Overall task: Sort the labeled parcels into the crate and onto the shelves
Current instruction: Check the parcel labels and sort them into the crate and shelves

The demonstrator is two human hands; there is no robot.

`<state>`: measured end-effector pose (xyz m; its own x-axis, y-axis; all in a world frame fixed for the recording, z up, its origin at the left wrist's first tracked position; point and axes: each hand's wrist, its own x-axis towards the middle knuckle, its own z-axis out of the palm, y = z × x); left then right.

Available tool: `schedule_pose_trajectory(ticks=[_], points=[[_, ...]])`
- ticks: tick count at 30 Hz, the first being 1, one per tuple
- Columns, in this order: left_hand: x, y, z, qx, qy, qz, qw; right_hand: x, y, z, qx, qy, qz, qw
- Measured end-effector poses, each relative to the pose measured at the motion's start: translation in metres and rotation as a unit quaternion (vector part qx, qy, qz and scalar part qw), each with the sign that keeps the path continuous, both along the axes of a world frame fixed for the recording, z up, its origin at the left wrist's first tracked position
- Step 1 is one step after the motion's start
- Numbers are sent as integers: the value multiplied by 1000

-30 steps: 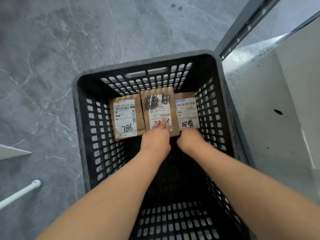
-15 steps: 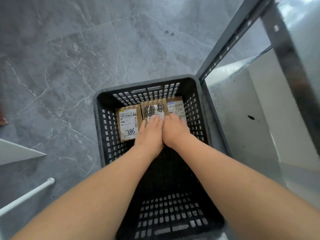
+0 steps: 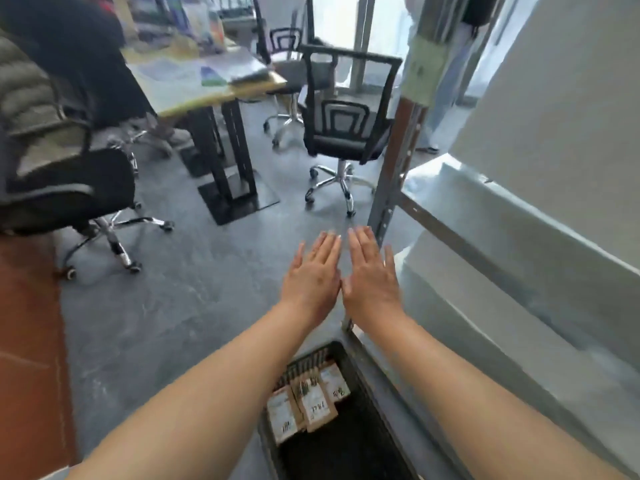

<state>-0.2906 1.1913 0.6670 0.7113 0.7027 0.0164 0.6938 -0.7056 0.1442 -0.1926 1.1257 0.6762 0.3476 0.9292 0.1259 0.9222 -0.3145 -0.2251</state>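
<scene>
Hands, left hand (image 3: pixel 311 277) and right hand (image 3: pixel 372 280), stretch forward side by side, palms down, fingers (image 3: pixel 327 245) spread flat, holding nothing.

Both hands, left (image 3: pixel 311 275) and right (image 3: pixel 370 278), are flat and empty above bare grey floor (image 3: pixel 194 306), with clear air ahead as far as the swivel chair (image 3: pixel 346 126) and the desk (image 3: pixel 207 88). Hard by the right hand stands the shelf post (image 3: pixel 391 168), its rail (image 3: pixel 485 247) closing off that side. Below, the crate (image 3: pixel 363 382) is open-topped; three parcels (image 3: pixel 313 403) fill its far end, and the near part of its bottom is bare.
</scene>
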Motion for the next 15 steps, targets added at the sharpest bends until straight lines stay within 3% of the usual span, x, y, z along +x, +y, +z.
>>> schedule_pose_trajectory(ticks=[8, 15], points=[[4, -76, 188, 125, -157, -62, 978, -8, -71, 198, 157, -95, -93, 979], [41, -175, 295, 196, -216, -139, 946, 14, -193, 296, 229, -150, -177, 945]])
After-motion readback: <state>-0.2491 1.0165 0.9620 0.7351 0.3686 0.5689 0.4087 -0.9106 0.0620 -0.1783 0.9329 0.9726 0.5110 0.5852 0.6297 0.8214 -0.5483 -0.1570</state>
